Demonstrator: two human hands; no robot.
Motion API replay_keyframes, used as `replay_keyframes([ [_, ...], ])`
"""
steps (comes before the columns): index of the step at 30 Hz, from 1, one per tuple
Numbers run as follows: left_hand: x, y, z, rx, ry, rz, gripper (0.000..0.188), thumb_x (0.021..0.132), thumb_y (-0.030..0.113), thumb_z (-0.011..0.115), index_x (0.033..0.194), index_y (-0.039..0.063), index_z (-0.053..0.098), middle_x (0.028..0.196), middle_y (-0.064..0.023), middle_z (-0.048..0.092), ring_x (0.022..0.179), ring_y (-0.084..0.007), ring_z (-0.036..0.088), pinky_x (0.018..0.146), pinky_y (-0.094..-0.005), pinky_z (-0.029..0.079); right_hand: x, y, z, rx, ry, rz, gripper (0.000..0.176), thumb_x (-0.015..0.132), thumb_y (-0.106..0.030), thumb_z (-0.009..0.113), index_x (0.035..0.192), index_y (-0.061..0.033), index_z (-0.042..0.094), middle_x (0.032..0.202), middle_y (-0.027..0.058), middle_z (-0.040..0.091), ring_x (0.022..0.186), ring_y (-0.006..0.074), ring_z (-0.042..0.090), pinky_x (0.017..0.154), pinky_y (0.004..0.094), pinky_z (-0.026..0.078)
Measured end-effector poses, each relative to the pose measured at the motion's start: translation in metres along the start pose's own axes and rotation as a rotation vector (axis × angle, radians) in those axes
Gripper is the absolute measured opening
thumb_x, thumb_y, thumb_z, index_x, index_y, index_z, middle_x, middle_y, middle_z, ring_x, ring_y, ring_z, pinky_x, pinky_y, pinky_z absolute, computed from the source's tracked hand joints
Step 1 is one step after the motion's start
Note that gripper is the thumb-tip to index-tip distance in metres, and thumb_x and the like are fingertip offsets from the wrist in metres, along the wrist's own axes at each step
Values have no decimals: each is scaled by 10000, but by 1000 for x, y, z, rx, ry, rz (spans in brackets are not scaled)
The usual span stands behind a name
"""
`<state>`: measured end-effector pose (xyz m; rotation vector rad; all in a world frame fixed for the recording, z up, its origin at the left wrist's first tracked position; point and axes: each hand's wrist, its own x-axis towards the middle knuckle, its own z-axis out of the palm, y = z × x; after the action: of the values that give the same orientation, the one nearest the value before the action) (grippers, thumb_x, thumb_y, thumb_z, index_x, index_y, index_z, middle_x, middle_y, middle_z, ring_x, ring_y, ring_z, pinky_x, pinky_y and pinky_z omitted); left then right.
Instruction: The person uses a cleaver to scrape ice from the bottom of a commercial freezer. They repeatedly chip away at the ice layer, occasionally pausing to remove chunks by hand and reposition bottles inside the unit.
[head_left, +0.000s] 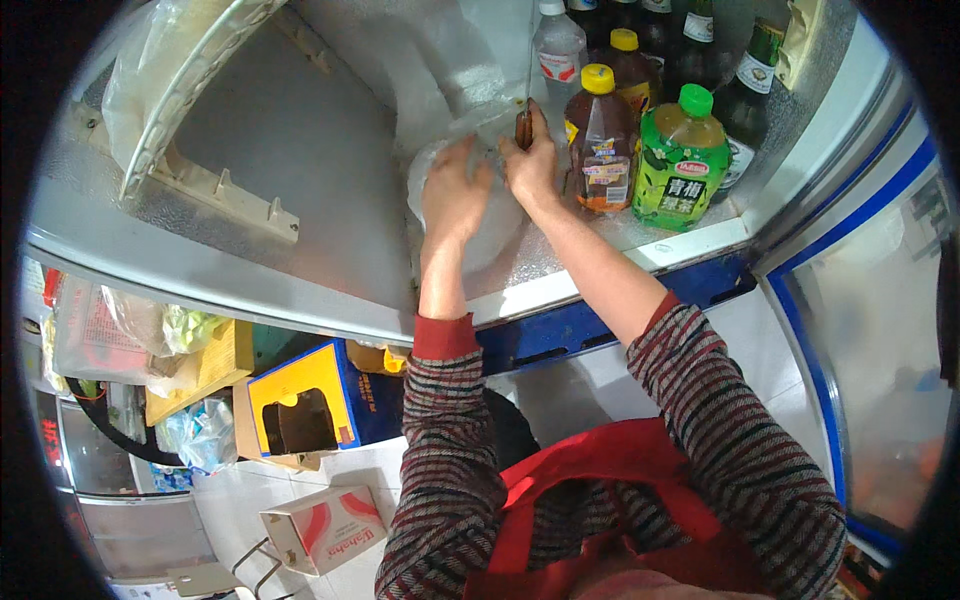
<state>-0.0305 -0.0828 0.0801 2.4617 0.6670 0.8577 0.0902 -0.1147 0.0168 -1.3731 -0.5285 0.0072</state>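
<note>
My right hand (534, 169) grips the brown handle (523, 131) of a thin-bladed tool, apparently a knife, which points up toward the back wall of a display fridge. To its left, my left hand (454, 195) is blurred, with thumb and fingers apart and nothing visibly held. It is over or against a whitish translucent mass (495, 229) on the fridge floor; whether this is ice or plastic I cannot tell. Just right of my right hand stands a brown drink bottle with a yellow cap (600, 142). A green-labelled, green-capped bottle (681, 169) stands beside it.
Dark glass bottles (750, 97) and a clear plastic bottle (561, 52) stand farther back. A white wire rack (199, 82) tilts at the left. The glass door (877, 330) hangs at the right. Outside are a yellow-blue carton (352, 390) and a Wahaha box (330, 531) on the tiles.
</note>
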Motion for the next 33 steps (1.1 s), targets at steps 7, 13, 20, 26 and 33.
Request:
replay_keyframes([
  [7, -16, -17, 1, 764, -30, 126, 375, 895, 290, 587, 1255, 209, 655, 1482, -44, 479, 1401, -263, 399, 1124, -610, 270, -2, -14, -7, 97, -113, 99, 710, 820, -97, 687, 1466, -34, 399, 1019, 169, 674, 900, 291, 662, 809, 372, 518],
  [13, 40, -36, 2, 737, -168, 5, 520, 907, 370, 602, 1404, 240, 522, 1469, -73, 490, 1324, -286, 494, 1082, -543, 371, -18, -51, -39, 209, -300, 294, 680, 867, -92, 650, 1488, -89, 373, 891, 92, 623, 631, 190, 596, 551, 344, 510],
  [20, 119, -53, 46, 590, -438, 127, 480, 871, 205, 656, 1346, 230, 595, 1362, -137, 581, 1172, -336, 608, 955, -437, 507, -64, -66, -81, 404, -450, 336, 736, 908, -91, 618, 1543, -93, 246, 741, 37, 528, 514, 116, 505, 390, 293, 426],
  [26, 90, -42, 19, 370, -404, 201, 395, 798, 0, 622, 1164, 122, 708, 1086, -148, 714, 994, -299, 687, 859, -367, 535, -77, -68, -101, 443, -497, 368, 719, 931, -88, 616, 1543, -88, 238, 774, 28, 530, 515, 99, 480, 399, 272, 409],
  [33, 96, -36, -8, 315, -393, 92, 282, 846, 58, 598, 1077, 121, 749, 1032, -133, 735, 946, -269, 701, 849, -359, 537, -76, -69, -110, 525, -509, 353, 713, 943, -87, 604, 1552, -110, 233, 786, 24, 534, 505, 93, 469, 407, 274, 412],
])
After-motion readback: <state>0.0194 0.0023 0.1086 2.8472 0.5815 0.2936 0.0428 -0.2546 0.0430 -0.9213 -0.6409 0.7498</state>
